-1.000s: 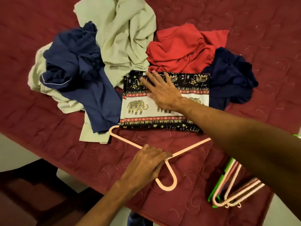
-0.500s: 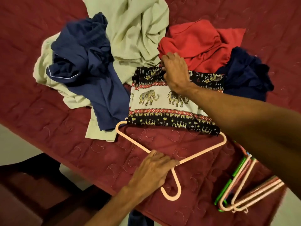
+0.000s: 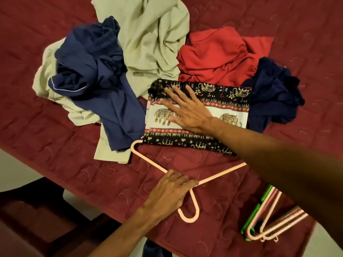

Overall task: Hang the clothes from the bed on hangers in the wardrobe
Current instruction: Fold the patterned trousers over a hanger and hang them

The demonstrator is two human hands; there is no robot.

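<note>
1. Clothes (image 3: 167, 71) lie heaped on the maroon bed (image 3: 55, 141), a blue garment (image 3: 96, 80) leftmost.
2. Left hand (image 3: 167, 191): fingers clenched around the pink hanger (image 3: 222, 173) at its neck.
3. Right hand (image 3: 187, 110): fingers released and spread flat on the folded elephant-print cloth (image 3: 230, 101), which touches the hanger's left corner.
4. Red garment (image 3: 219, 56), navy garment (image 3: 274, 89) and spare hangers (image 3: 269, 225) lie rightmost.
</note>
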